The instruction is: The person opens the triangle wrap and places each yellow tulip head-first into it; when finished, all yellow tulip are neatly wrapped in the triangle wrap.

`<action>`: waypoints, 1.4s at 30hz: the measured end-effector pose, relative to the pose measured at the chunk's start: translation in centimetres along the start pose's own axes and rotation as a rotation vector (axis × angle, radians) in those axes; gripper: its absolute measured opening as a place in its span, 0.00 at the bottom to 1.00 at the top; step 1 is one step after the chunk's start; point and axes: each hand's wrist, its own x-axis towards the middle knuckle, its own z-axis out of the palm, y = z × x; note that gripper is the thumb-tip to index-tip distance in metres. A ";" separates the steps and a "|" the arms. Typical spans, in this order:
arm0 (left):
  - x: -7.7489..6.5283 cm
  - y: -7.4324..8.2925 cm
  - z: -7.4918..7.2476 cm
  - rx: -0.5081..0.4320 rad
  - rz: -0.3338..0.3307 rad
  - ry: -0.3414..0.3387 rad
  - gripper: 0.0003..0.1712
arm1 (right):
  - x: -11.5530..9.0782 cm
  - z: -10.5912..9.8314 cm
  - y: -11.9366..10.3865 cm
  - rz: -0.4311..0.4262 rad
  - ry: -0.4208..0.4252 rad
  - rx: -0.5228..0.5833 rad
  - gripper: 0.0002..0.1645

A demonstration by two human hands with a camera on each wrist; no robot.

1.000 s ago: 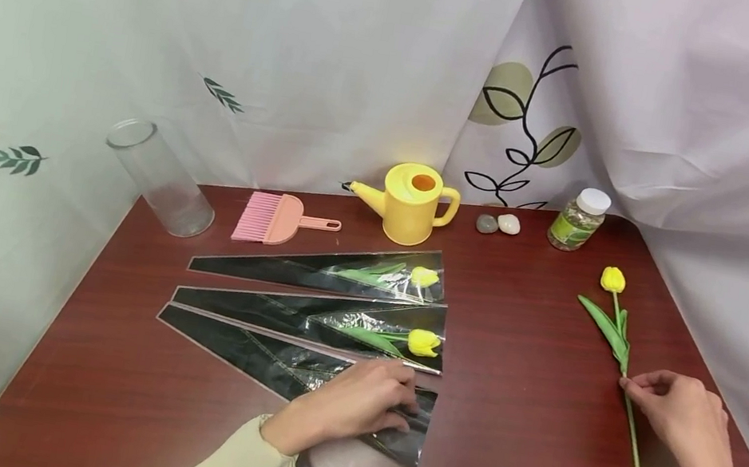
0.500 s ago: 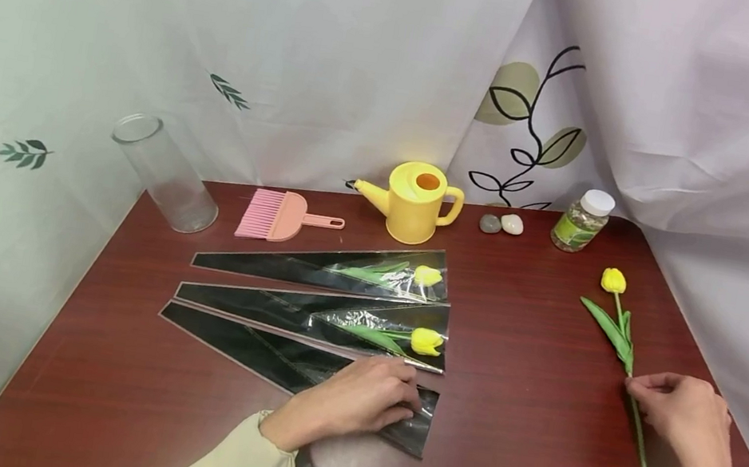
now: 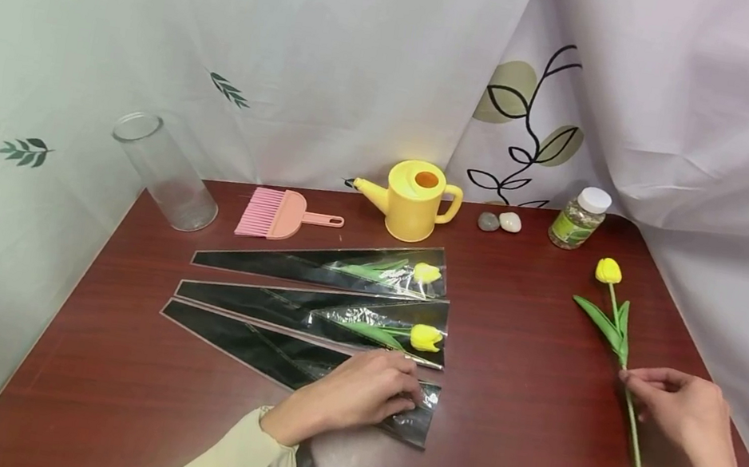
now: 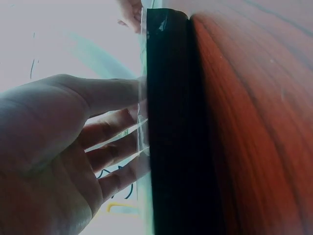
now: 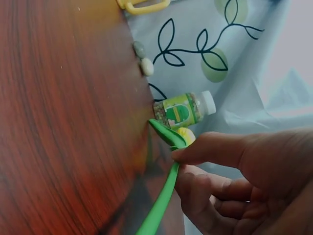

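Note:
My left hand [image 3: 358, 392] is over the wide end of the nearest flower sleeve [image 3: 242, 339], black with a clear film front. Its thumb and fingers hold the sleeve from both sides, the fingertips showing against the clear film [image 4: 142, 122] in the left wrist view. My right hand [image 3: 684, 417] pinches the green stem of a yellow artificial tulip [image 3: 609, 271] between thumb and forefinger, just below the leaves. The bloom points away from me, and the stem's lower end reaches back to the wrist. In the right wrist view, the leaf [image 5: 168, 133] partly hides the bloom [image 5: 186, 134].
Beyond the held sleeve lie two more sleeves, a middle one [image 3: 248, 300] and a far one [image 3: 283, 262], each with a yellow tulip inside. Along the back stand a glass vase [image 3: 168, 174], pink brush [image 3: 286, 216], yellow watering can [image 3: 411, 207], two stones [image 3: 510, 221] and a lidded jar [image 3: 575, 225].
The held sleeve's wide end has narrowed, its near corner drawn away from me under the left hand. The right hand's tulip has tipped slightly left and farther from me.

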 end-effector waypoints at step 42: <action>0.2 -0.4 -0.3 -0.121 -0.023 0.116 0.06 | -9.7 9.5 -6.9 0.298 -0.146 1.450 0.06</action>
